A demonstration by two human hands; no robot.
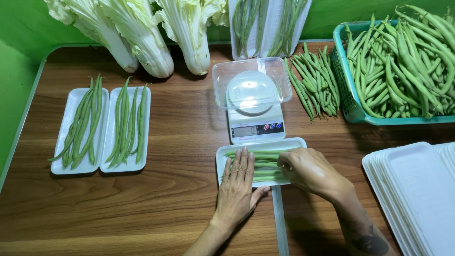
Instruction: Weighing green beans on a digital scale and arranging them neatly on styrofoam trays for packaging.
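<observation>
A white foam tray (289, 142) lies in front of a small kitchen scale (256, 127), with several green beans (263, 155) laid lengthwise in it. My left hand (237, 182) rests flat, fingers spread, on the left half of the beans. My right hand (308, 170) is curled over the tray's right end, fingertips on the bean ends. A clear plastic tub (222, 78) sits empty on the scale.
Two filled bean trays (102, 128) lie at the left. Napa cabbages (142, 38) and two more bean trays (270, 23) lean at the back wall. Loose beans (315, 83) lie beside a teal basket (343, 90) of beans. Empty foam trays (417, 189) are stacked at right.
</observation>
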